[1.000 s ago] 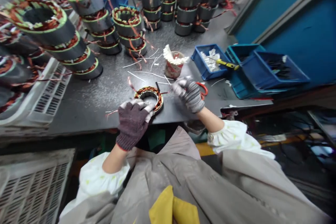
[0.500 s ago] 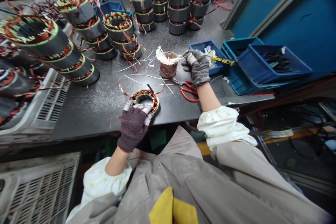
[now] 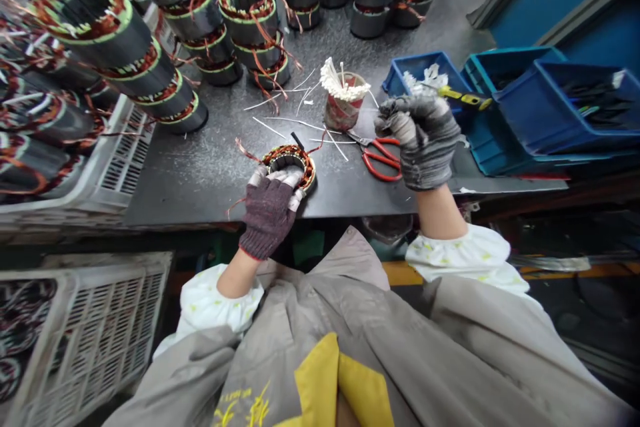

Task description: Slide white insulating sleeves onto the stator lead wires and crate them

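A small wound stator [image 3: 311,177] with copper coils lies near the table's front edge, a short black sleeve and copper leads sticking out. My left hand [image 3: 270,210], in a dark knitted glove with pale fingertips, grips its near side, fingers over the rim into the bore. To the right, my right hand [image 3: 423,140], in a grey glove, is closed in a pinch. A thin white cord [image 3: 373,99] runs from the cup [image 3: 344,112] of white cords to its fingertips; the pinched end is hidden. Red-handled scissors [image 3: 383,160] lie beside this hand.
Loose white cords [image 3: 273,128] are scattered behind the stator. Blue bins [image 3: 565,117] stand at right, a yellow-handled tool [image 3: 465,98] resting across one. Stacked stators [image 3: 130,67] rise at left and back. A white crate [image 3: 113,153] flanks the table's left.
My right hand has drawn away from the cup, rightward and toward me. My left hand stays on the stator. The whole view has shifted, so everything sits further right and mostly higher.
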`<state>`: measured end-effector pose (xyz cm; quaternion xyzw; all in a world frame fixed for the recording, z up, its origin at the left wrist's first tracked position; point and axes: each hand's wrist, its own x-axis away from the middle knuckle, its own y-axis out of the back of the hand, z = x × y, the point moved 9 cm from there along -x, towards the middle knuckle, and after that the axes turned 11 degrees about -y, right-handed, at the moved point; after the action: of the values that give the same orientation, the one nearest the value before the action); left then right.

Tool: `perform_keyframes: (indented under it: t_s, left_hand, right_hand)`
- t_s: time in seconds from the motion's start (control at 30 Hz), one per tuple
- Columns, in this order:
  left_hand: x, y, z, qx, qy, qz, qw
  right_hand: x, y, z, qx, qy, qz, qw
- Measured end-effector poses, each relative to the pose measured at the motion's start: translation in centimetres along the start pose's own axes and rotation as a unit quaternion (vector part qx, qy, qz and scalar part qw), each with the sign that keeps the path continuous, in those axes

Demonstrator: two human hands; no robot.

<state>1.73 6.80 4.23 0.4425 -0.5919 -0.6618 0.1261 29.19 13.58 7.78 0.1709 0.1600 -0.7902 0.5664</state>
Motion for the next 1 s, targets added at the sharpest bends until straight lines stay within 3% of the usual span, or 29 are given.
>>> perform_keyframes:
  t_s: [0.1,0.2,0.3,0.37,0.5,0.6,0.7,0.73,0.9,1.0]
  left_hand:
    - [0.0,0.1,0.1,0.002,0.005,-0.001,1.0]
    - [-0.1,0.3,0.0,-0.002,0.004,-0.002,1.0]
    - [-0.1,0.3,0.0,-0.002,0.002,0.0,1.0]
    - [-0.2,0.4,0.0,-0.003,0.003,-0.002,1.0]
    - [-0.1,0.5,0.0,-0.006,-0.001,-0.006,1.0]
    - [-0.1,0.5,-0.1,-0.006,-0.007,-0.007,1.0]
    - [0.0,0.5,-0.1,0.008,-0.008,-0.009,1.0]
    - [0.1,0.5,-0.1,0.016,-0.005,-0.01,1.0]
    - [0.2,0.1,0.4,0.04,0.015,0.011,0.999]
    - [0.2,0.1,0.4,0.037,0.018,0.016,0.999]
  right_hand:
    - [-0.4,-0.2,-0.5,0.014,0.001,-0.018,1.0]
    - [-4.7,-1.0,-2.6,0.019,-0.025,-0.018,0.999]
    - [-9.4,-2.8,-5.7,-0.003,-0.131,0.028,0.991]
    - [-11.1,-3.7,-7.0,-0.005,-0.188,0.057,0.98]
    - [-11.5,-3.0,-6.1,0.003,-0.209,0.07,0.975]
    - [-9.2,-0.8,-1.9,-0.047,-0.134,0.047,0.989]
    - [-3.4,0.5,3.5,-0.112,-0.009,0.052,0.992]
    - [-0.9,-0.1,4.4,-0.103,-0.006,0.086,0.991]
    - [10.6,-4.2,3.7,-0.041,-0.067,0.291,0.954]
    - [13.5,-4.8,2.8,-0.034,-0.064,0.321,0.944]
